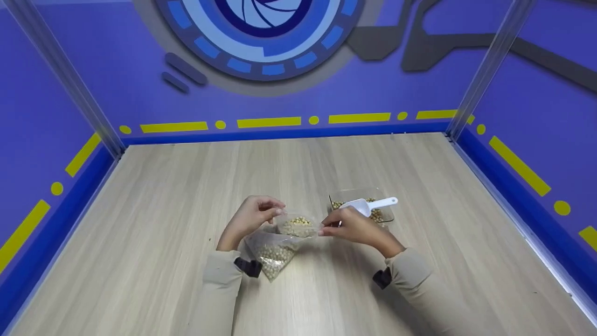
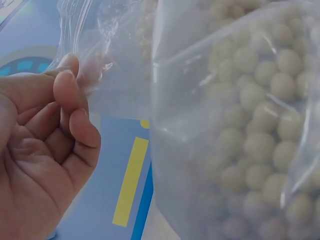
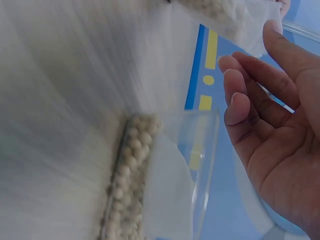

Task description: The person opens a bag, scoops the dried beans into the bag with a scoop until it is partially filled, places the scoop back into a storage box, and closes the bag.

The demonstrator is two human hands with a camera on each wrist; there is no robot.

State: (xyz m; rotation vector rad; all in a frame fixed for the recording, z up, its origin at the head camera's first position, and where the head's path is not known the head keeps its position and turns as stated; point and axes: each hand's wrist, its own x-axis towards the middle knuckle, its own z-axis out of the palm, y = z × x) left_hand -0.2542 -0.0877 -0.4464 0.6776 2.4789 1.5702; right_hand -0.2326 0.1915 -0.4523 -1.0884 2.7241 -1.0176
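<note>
A clear plastic zip bag [image 1: 275, 254] of round, pale soybean-like beans [image 2: 260, 145] stands tilted on the table, its mouth spread between both hands. My left hand [image 1: 254, 215] pinches the left edge of the mouth between thumb and forefinger, as the left wrist view [image 2: 45, 130] also shows. On the opposite edge, my right hand [image 1: 352, 226] pinches the plastic near the corner with its thumb and fingertips; the other fingers are bent loosely. Just beyond the right hand, a clear box [image 1: 385, 219] holds more beans [image 3: 131, 170] and a white scoop [image 1: 382, 203], its handle pointing right.
The wood-grain table [image 1: 163, 210] is enclosed by a blue back wall [image 1: 116, 84] and side walls with yellow markings. The box's raised rim stands close beside the right hand. Black straps [image 1: 248, 267] circle both wrists over beige sleeves.
</note>
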